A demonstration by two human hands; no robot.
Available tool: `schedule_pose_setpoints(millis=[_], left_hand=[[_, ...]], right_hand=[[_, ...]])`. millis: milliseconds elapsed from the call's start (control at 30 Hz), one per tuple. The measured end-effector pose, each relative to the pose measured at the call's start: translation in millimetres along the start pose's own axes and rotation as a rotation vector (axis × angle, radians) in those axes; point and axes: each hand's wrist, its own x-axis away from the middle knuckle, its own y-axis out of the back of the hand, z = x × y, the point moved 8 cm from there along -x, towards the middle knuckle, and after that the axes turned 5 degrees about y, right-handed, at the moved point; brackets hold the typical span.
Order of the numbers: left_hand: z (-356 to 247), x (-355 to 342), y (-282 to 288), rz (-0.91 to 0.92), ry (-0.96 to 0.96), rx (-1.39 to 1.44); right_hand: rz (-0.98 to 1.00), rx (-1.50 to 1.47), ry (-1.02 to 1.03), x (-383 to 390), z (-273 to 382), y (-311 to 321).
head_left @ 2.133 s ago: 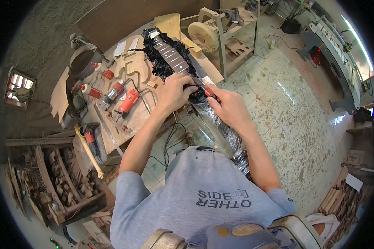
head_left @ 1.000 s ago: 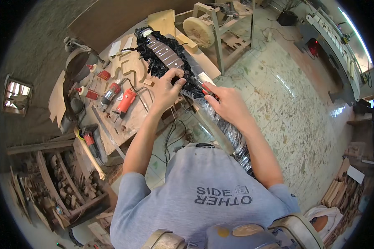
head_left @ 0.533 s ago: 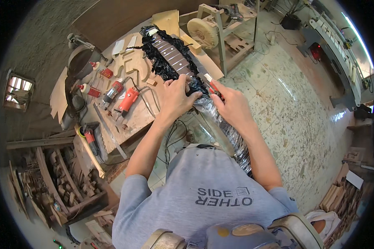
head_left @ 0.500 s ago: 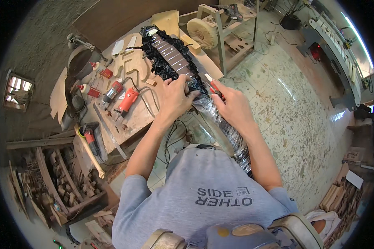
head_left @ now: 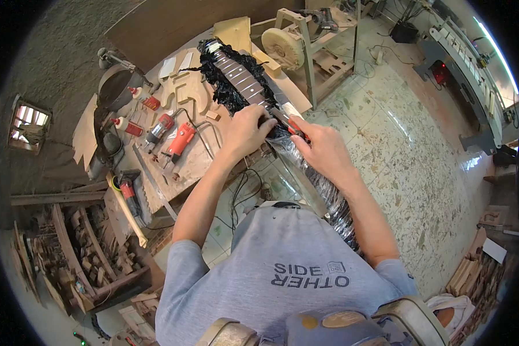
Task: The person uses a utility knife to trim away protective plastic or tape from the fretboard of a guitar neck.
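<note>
A guitar neck (head_left: 241, 76) with a dark fretboard and pale dots reaches from the workbench toward my body. Torn black wrapping (head_left: 228, 95) lies bunched along both its sides. Nearer to me, shiny plastic film (head_left: 323, 185) still encloses the lower length. My left hand (head_left: 247, 134) is closed at the neck's edge, thumb and fingers pinching the black wrapping; its fingertips are partly hidden. In my right hand (head_left: 324, 151) is a red-handled utility knife (head_left: 293, 124), its blade end pointing up and left across the neck, close to my left fingers.
On the workbench (head_left: 199, 167) to the left lie a red power tool (head_left: 181, 138), another corded tool (head_left: 159, 128), glue bottles (head_left: 144, 97) and wooden templates (head_left: 191, 92). A wooden frame with a round wheel (head_left: 284, 47) stands beyond. Scrap wood fills a bin (head_left: 98, 254) at lower left.
The utility knife has moved slightly up and left along with my right hand, and its blade end now lies across the neck. My left hand stays at the wrapping, its fingers drawn closer in.
</note>
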Motion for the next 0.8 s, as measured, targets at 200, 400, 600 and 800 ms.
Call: schedule_pose_setpoints(millis=[200, 400, 600, 800], left_hand=[[12.6, -6.7, 25.1, -0.199, 0.184, 0.194], [16.4, -8.9, 40.2, -0.218, 0.091, 0.272], [-3.0, 12.4, 22.1, -0.142, -0.058, -0.081], [28.2, 22.3, 6.3, -0.223, 0.093, 0.051]], right_hand=[[0.046, -0.035, -0.029, 11.6, -6.4, -4.3], [-0.161, -0.152, -0.107, 13.4, -13.9, 13.7], [-0.024, -0.22, -0.225, -30.5, -27.2, -3.8], [0.08, -0.323, -0.014, -68.1, -33.3, -49.9]])
